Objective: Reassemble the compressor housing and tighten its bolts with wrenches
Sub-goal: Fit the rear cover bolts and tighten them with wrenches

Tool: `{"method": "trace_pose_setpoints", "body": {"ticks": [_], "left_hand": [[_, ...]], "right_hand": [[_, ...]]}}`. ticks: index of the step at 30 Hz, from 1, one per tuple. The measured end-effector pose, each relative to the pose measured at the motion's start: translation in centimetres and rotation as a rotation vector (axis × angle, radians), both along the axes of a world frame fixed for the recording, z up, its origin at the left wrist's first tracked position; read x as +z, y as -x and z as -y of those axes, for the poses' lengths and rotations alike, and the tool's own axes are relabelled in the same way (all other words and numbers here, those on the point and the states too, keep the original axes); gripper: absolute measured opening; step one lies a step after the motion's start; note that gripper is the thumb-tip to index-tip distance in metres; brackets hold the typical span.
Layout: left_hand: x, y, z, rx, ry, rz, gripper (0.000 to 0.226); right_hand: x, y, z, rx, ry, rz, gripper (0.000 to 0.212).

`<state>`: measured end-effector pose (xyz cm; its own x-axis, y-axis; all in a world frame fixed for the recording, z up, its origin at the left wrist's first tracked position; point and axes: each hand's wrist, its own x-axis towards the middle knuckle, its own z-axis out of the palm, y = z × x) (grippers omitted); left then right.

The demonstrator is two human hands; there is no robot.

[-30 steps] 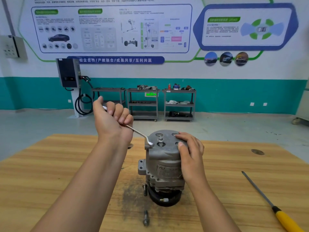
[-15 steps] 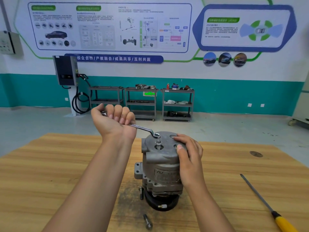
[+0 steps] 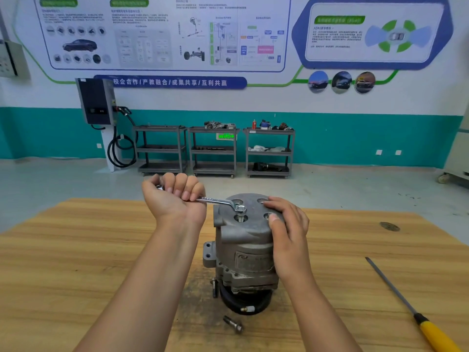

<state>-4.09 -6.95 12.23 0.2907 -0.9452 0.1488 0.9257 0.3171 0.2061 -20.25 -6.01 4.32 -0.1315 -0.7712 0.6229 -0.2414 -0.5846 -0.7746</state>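
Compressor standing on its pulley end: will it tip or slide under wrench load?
Probably tippy: the compressor stands tall on its black pulley, so sideways wrench pull could tip it. Cast-metal body looks heavy, likely resists sliding. Right hand holds the top.

blue wall banner (image 3: 170, 82) reading 校企合作/产教融合/成果共享/互利共赢, "ADAS" heading on blue-framed panel (image 3: 330, 55)

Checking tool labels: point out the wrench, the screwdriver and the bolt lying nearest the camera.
wrench (image 3: 215, 200), head view, its shank.
screwdriver (image 3: 436, 335), head view, yellow handle.
bolt (image 3: 230, 321), head view, its shaft.
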Motion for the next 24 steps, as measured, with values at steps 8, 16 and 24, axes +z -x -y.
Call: {"method": "trace_pose_setpoints", "body": {"ticks": [8, 16, 24], "left_hand": [[-1.3, -0.6, 0.1, 0.114, -0.117, 0.166, 0.051], [1.0, -0.3, 4.0, 0.010, -0.363, 0.567, 0.039], [1.4, 3.1, 8.1, 0.257, -0.461, 1.652, 0.052]], "right_hand": [[0.0, -0.1, 0.0, 0.006, -0.001, 0.014, 0.023], [0.1, 0.0, -0.2, 0.022, -0.035, 0.017, 0.023], [0.1, -0.1, -0.2, 0.014, -0.020, 0.008, 0.024]]}}
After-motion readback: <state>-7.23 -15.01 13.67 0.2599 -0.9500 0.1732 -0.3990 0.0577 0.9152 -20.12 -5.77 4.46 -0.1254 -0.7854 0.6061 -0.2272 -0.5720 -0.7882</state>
